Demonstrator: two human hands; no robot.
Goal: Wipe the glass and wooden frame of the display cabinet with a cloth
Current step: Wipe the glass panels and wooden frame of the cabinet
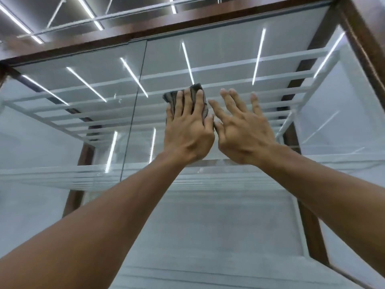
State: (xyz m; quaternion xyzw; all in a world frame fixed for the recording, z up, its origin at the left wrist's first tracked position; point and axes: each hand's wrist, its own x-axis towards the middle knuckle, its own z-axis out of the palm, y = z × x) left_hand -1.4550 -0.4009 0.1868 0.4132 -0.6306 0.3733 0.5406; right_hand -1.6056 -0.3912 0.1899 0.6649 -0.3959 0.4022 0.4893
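The display cabinet's glass front [218,205] fills the view, seen from below. Its dark wooden frame [187,25] runs along the top and down the right side. My left hand [187,130] lies flat on the upper glass, fingers spread, pressing a dark grey cloth [194,88] against the pane; the cloth shows above and beside the fingers. My right hand [243,130] rests flat on the glass just to the right, fingers apart, holding nothing. The thumbs of both hands nearly touch.
A vertical seam [133,113] between two glass panes runs left of my hands. Glass shelves [62,174] sit inside the cabinet. Ceiling strip lights [87,9] reflect in the glass. A wooden post [312,232] stands at the right.
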